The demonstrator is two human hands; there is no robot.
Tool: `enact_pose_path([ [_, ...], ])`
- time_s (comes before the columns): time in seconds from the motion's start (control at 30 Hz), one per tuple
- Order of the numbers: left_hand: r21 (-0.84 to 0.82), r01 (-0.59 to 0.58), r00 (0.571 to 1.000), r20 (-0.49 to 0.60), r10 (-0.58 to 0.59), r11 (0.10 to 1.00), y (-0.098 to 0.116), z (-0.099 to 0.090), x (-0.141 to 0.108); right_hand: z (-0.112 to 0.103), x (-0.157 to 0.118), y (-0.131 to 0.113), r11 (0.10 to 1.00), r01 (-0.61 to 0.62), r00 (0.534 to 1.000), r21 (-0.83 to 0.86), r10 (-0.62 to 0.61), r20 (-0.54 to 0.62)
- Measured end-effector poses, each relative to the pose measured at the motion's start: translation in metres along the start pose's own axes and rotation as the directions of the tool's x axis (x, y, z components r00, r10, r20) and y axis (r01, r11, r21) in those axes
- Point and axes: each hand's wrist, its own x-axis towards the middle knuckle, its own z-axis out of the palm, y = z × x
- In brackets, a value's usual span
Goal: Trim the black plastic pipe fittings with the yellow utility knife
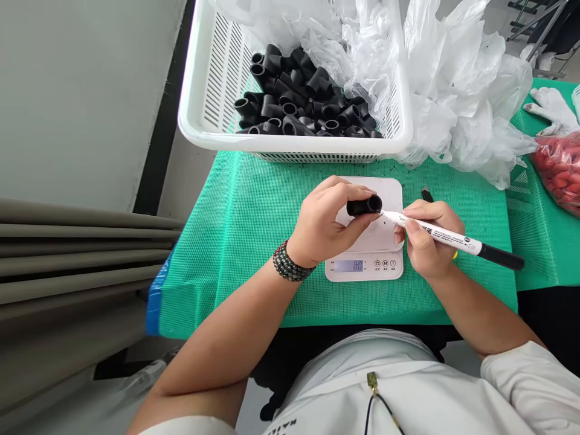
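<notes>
Between the thumb and fingers of my left hand is a short black pipe fitting, its round opening turned to the right. My right hand grips a white whiteboard marker like a pen, with the black end pointing right. The marker's tip meets or nearly meets the fitting's lower right edge; I cannot tell which. Both hands are above a white digital scale, whose display seems to read zero.
A white plastic basket of black pipe fittings stands behind the scale. Clear plastic bags lie to its right. A dark cutter-like tool lies beside the scale. Farther right are a white glove and a bag of red pieces.
</notes>
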Motion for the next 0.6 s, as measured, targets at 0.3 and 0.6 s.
enact_pose_path([
  [0.3, -0.083, 0.043, 0.999, 0.014, -0.041, 0.996, 0.0016, 0.0006, 0.0004, -0.0015, -0.0005, -0.0013, 1.000, -0.013, 0.998, -0.013, 0.014, 0.053],
  [0.6, -0.119, -0.024, 1.000, 0.003, 0.025, 0.993, -0.0020, 0.0074, -0.0033, 0.0003, -0.0008, -0.0002, 0.999, 0.013, 0.999, -0.040, -0.011, 0.053],
])
